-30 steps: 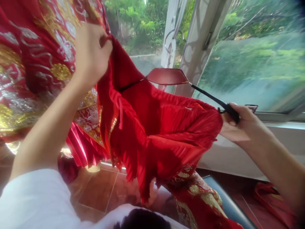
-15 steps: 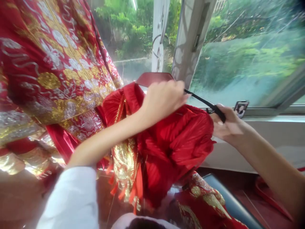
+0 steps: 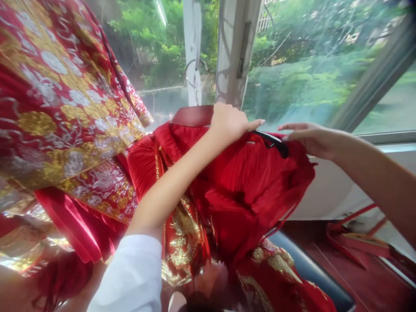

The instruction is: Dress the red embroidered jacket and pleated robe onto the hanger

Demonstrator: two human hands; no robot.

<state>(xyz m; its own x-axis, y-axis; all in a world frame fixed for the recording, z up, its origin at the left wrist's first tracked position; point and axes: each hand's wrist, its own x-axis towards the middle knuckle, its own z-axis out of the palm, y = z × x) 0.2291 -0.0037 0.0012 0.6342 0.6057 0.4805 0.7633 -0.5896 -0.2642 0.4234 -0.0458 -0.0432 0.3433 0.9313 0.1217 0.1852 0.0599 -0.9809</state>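
Centrally: one hanger (image 3: 191, 116) at the top of a red garment (image 3: 256, 173), long axis left to right, dipping rightward; left hand (image 3: 229, 121) curled over its middle; right hand (image 3: 312, 139) beside its black end, fingers loosely spread, contact unclear.

Could not see well most fingers of the left hand (image 3: 229, 123), folded over the hanger (image 3: 191, 116) and turned away. Could not decide between touch and small gap for the right hand (image 3: 312, 138) and the hanger's black end (image 3: 282, 149). Lost part of the pleated red garment (image 3: 256, 173) behind the left forearm (image 3: 175, 190). Saw the embroidered robe (image 3: 71, 95) only partly, cut by the top and left edges. Found the gold-patterned cloth (image 3: 279, 277) cut by the bottom edge. Could not identify the blurred dark red thing (image 3: 65, 277) at lower left.
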